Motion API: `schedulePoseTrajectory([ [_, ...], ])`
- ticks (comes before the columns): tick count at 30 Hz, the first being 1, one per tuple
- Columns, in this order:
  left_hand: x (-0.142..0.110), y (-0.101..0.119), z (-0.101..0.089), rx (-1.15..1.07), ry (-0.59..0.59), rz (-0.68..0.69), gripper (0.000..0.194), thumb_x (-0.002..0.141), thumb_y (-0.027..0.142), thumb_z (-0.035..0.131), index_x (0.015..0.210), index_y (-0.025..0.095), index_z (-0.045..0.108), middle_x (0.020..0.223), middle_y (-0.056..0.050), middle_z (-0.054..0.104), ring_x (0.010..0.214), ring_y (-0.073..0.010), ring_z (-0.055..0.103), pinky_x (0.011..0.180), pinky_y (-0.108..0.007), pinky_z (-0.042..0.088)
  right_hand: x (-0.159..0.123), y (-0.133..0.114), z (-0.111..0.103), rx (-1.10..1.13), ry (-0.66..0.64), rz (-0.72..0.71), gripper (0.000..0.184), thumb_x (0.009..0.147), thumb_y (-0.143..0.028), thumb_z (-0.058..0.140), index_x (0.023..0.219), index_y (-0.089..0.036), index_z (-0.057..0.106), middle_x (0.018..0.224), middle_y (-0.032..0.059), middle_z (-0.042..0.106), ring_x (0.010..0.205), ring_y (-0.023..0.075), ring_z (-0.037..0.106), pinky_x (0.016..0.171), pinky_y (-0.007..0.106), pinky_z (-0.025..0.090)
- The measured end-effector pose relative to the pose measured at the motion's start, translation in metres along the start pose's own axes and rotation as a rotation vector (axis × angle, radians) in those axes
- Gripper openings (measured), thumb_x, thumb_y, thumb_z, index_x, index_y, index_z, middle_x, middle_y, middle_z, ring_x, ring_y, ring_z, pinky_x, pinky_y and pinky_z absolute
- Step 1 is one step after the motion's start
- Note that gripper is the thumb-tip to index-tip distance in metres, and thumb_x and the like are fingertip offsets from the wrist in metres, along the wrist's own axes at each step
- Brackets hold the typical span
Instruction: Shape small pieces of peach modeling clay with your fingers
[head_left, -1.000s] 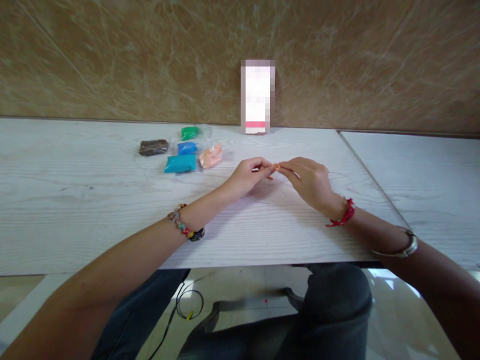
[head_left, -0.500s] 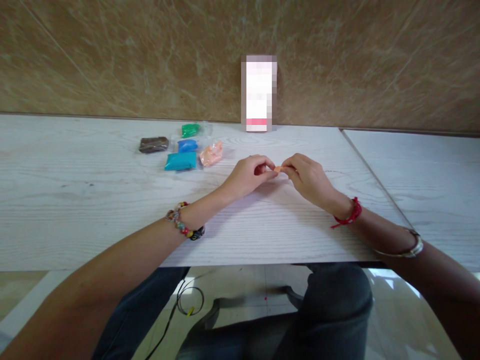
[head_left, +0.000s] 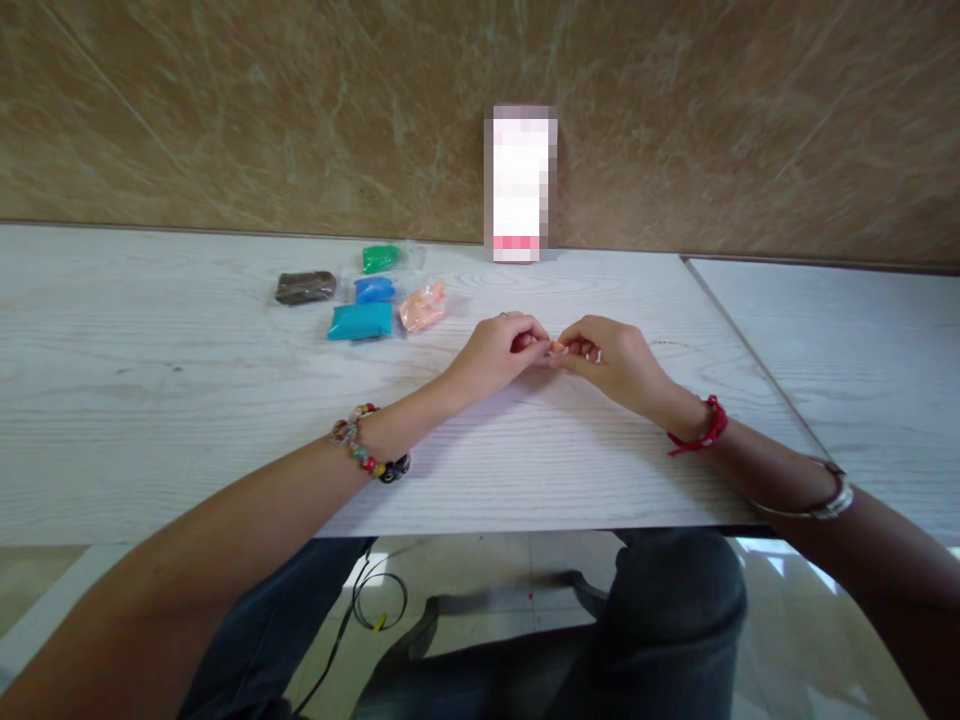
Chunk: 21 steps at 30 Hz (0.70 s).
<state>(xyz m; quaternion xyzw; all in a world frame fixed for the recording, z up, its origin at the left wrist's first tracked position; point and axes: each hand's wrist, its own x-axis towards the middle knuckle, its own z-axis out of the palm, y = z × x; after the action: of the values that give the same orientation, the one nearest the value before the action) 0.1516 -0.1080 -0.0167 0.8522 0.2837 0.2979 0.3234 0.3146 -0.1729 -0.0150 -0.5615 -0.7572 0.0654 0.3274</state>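
A small lump of peach modelling clay (head_left: pixel 557 347) is pinched between my two hands, above the white wood-grain table (head_left: pixel 480 470). My left hand (head_left: pixel 506 348) grips its left side with thumb and fingertips. From the right, my right hand (head_left: pixel 606 350) closes thumb and fingers on the same lump, covering part of it. Left of my hands lies a clear bag of peach clay (head_left: pixel 423 307). Beside that bag are a teal clay packet (head_left: pixel 361 322), a blue one (head_left: pixel 374 290), a green one (head_left: pixel 380 259) and a brown one (head_left: pixel 306 287).
A phone-like upright panel (head_left: pixel 519 185), blurred out, leans against the brown marbled wall (head_left: pixel 300 120) at the table's back. A seam (head_left: pixel 750 345) crosses the table on the right. Below the front edge, a black cable (head_left: pixel 345 630) lies on the floor near my legs.
My right hand has turned and dropped slightly, its thumb now lower and its fingers more curled round the clay. My left hand has barely shifted. The packets lie as before.
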Motion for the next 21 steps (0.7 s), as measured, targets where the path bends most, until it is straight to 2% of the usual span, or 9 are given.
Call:
schedulePoseTrajectory([
  [3,-0.0003,-0.0002,0.0003,-0.001,-0.002,0.000,0.009,0.077,0.018,0.057,0.070,0.014,0.061,0.065,0.001,0.055,0.060,-0.0084,0.046,0.059,-0.022,0.034,0.0004,-0.0011,0.0009,-0.063,0.016,0.010,0.017,0.080,-0.027,0.055,0.069,-0.016,0.060,0.064,0.0020,0.060,0.057,0.0110,0.050,0.054,0.024,0.037],
  [8,-0.0002,-0.0026,-0.0001,0.000,-0.001,0.038,0.011,0.077,0.025,0.061,0.077,0.015,0.062,0.067,0.002,0.054,0.060,-0.0082,0.045,0.060,-0.023,0.035,0.0014,-0.0016,0.0009,-0.084,-0.036,0.003,0.014,0.081,-0.020,0.051,0.073,-0.015,0.061,0.070,0.0038,0.062,0.061,0.0122,0.052,0.057,0.025,0.037],
  [13,0.0003,-0.0011,0.0007,0.042,-0.032,0.029,0.007,0.075,0.018,0.062,0.069,0.014,0.060,0.060,0.004,0.047,0.057,-0.0077,0.041,0.057,-0.022,0.032,0.0014,-0.0022,0.0003,-0.070,-0.066,0.004,0.013,0.080,-0.016,0.051,0.072,-0.015,0.061,0.070,0.0036,0.062,0.060,0.0112,0.050,0.056,0.024,0.036],
  [18,0.0011,0.0020,0.0009,0.032,-0.031,-0.012,0.007,0.076,0.014,0.058,0.070,0.013,0.058,0.057,0.005,0.044,0.055,-0.0071,0.038,0.057,-0.022,0.030,0.0020,-0.0024,-0.0014,-0.011,-0.051,0.089,0.009,0.074,-0.018,0.061,0.081,-0.014,0.064,0.070,0.0020,0.062,0.058,0.0100,0.050,0.054,0.022,0.037],
  [21,0.0014,0.0029,0.0009,0.012,-0.036,-0.034,0.009,0.077,0.011,0.055,0.069,0.013,0.058,0.056,0.005,0.043,0.054,-0.0066,0.038,0.056,-0.022,0.030,0.0023,-0.0038,-0.0019,-0.012,-0.044,0.087,0.006,0.075,-0.019,0.060,0.077,-0.014,0.063,0.069,0.0018,0.062,0.057,0.0096,0.049,0.055,0.022,0.036],
])
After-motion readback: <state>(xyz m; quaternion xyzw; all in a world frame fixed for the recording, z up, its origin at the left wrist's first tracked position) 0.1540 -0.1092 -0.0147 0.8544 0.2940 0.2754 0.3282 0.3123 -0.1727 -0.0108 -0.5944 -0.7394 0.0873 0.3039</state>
